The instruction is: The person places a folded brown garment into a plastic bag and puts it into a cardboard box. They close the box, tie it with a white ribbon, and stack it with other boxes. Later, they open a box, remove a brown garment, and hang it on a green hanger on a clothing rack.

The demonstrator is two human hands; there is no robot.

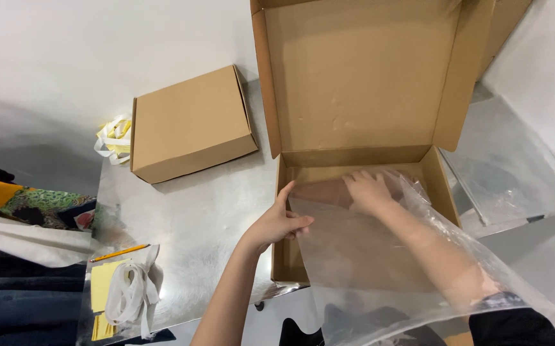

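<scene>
A: Clear plastic, a big bag, lies slanting from the open cardboard box toward the person, its mouth at the near end and its closed end down inside the box.

B: Which hand has it?

A: The left hand pinches the bag's left edge right at the box's left wall, thumb up, fingers closed on the film. The right hand is pushed inside the bag, the forearm sleeved in plastic, fingers spread flat and pressed toward the box's far wall under the raised lid.

B: So the bag's long axis runs near to far?

A: Yes, from the person's body into the box, tilted a little rightward at the near end. The right hand is deeper in; the left sits beside it, at the rim.

B: Anything else about?

A: A shut cardboard box stands well apart to the left on the shiny metal table, and white straps lie on yellow paper at the near left corner.
</scene>
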